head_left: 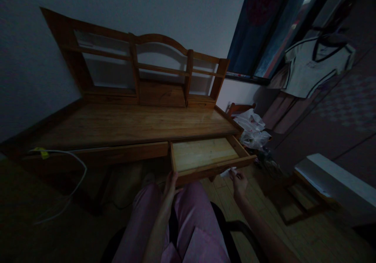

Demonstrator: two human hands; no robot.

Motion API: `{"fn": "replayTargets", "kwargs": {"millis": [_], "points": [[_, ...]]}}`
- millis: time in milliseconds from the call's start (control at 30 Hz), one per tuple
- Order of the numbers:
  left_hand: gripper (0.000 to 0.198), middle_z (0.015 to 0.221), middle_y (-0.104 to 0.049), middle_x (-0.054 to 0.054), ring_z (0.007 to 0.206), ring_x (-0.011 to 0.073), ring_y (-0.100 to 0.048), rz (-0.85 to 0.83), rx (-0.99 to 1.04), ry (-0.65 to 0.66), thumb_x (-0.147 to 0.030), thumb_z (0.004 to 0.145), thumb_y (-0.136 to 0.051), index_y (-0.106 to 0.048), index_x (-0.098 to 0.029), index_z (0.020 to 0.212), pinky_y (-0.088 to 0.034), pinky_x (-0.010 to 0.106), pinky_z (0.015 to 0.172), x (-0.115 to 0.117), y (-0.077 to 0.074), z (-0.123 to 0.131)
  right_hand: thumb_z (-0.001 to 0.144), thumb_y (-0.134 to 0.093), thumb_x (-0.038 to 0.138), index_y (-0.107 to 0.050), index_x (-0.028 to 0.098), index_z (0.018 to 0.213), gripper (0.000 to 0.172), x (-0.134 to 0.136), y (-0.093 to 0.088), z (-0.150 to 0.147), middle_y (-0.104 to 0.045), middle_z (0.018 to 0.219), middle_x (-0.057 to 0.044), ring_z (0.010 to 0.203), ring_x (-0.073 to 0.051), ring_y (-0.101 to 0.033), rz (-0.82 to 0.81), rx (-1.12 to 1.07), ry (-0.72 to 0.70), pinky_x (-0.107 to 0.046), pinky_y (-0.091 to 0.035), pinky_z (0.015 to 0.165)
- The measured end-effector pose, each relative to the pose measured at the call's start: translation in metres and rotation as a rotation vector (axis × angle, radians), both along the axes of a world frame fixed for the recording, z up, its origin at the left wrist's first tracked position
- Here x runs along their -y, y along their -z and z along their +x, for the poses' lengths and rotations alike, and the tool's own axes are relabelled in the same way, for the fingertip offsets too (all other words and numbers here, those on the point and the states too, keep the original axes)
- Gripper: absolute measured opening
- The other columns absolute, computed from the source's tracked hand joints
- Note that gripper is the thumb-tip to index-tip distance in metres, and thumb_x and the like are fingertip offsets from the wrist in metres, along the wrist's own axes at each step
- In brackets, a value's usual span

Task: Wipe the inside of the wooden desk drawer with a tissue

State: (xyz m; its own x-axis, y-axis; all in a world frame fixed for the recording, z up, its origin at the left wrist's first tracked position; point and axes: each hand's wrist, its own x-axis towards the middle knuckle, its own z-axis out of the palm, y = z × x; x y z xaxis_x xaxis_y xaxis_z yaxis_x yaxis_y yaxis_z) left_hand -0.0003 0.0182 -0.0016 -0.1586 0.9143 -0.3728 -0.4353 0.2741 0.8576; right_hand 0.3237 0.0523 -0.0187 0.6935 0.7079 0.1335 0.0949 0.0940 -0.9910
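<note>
An open wooden drawer (211, 170) sticks out from the right half of the desk, its pale bottom showing. At the left end of its front panel, my left hand (169, 185) grips the edge, with some fingers hidden from view. Just below the panel's right part is my right hand (240, 181), its fingers pinched on a thin white piece that looks like a tissue or wipe (227, 172). The white piece is close to the drawer's front face; whether it touches the wood cannot be made out in the dim light.
The wooden desk (147, 124) carries a shelf unit (161, 70) at its back. A white cable (84, 163) with a yellow tag hangs at the left. Plastic bags (251, 127) sit right of the desk. A wooden stool (299, 196) holding a white box-like object (343, 176) stands farther right.
</note>
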Motion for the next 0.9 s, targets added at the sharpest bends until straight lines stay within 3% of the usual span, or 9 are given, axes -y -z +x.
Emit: {"fn": "replayTargets", "kwargs": {"millis": [167, 367, 500, 600, 767, 900], "points": [[0.067, 0.154, -0.037, 0.012, 0.133, 0.0343, -0.049, 0.024, -0.024, 0.002, -0.059, 0.088, -0.057, -0.039, -0.027, 0.144, -0.064, 0.035, 0.072, 0.0, 0.003, 0.0, 0.064, -0.078, 0.046, -0.063, 0.018, 0.078, 0.034, -0.001, -0.034, -0.006, -0.065, 0.075, -0.002, 0.073, -0.019, -0.059, 0.081, 0.152, -0.036, -0.031, -0.047, 0.068], [0.062, 0.152, -0.042, 0.011, 0.132, 0.0331, -0.051, -0.016, -0.018, -0.024, -0.055, 0.09, -0.056, -0.044, -0.026, 0.143, -0.064, 0.033, 0.074, 0.003, -0.004, 0.002, 0.079, -0.067, 0.035, -0.063, 0.021, 0.086, 0.016, 0.012, -0.06, -0.048, -0.063, 0.09, -0.004, 0.082, -0.02, -0.059, 0.199, 0.39, -0.222, -0.031, -0.049, 0.073], [0.061, 0.153, -0.041, 0.011, 0.135, 0.034, -0.047, 0.012, -0.008, -0.026, -0.053, 0.091, -0.056, -0.044, -0.025, 0.143, -0.064, 0.033, 0.073, 0.007, -0.012, 0.003, 0.084, -0.061, 0.027, -0.062, 0.023, 0.088, 0.006, 0.025, -0.057, -0.07, -0.061, 0.093, -0.004, 0.087, -0.021, -0.059, 0.208, 0.629, -0.29, -0.033, -0.049, 0.078], [0.06, 0.152, -0.042, 0.011, 0.137, 0.034, -0.045, 0.007, -0.01, -0.028, -0.054, 0.09, -0.057, -0.045, -0.026, 0.142, -0.065, 0.036, 0.075, 0.008, -0.013, 0.003, 0.086, -0.056, 0.019, -0.063, 0.024, 0.098, 0.014, 0.032, -0.046, -0.072, -0.061, 0.098, -0.006, 0.093, -0.022, -0.061, 0.21, 0.801, -0.382, -0.035, -0.051, 0.08], [0.066, 0.154, -0.038, 0.014, 0.134, 0.0353, -0.048, -0.022, -0.015, 0.017, -0.053, 0.091, -0.055, -0.037, -0.023, 0.147, -0.064, 0.038, 0.073, 0.002, -0.006, 0.0, 0.093, -0.046, 0.013, -0.066, 0.026, 0.111, 0.03, 0.03, -0.023, -0.049, -0.067, 0.108, -0.008, 0.1, -0.023, -0.065, 0.208, 1.213, -0.507, -0.034, -0.053, 0.082], [0.064, 0.155, -0.037, 0.014, 0.133, 0.034, -0.05, -0.03, -0.009, 0.029, -0.051, 0.094, -0.053, -0.035, -0.023, 0.148, -0.064, 0.034, 0.072, -0.001, -0.005, -0.001, 0.096, -0.044, 0.014, -0.065, 0.025, 0.116, 0.032, 0.024, -0.021, -0.019, -0.068, 0.117, -0.009, 0.105, -0.023, -0.066, 0.185, 1.449, -0.486, -0.032, -0.055, 0.08]]}}
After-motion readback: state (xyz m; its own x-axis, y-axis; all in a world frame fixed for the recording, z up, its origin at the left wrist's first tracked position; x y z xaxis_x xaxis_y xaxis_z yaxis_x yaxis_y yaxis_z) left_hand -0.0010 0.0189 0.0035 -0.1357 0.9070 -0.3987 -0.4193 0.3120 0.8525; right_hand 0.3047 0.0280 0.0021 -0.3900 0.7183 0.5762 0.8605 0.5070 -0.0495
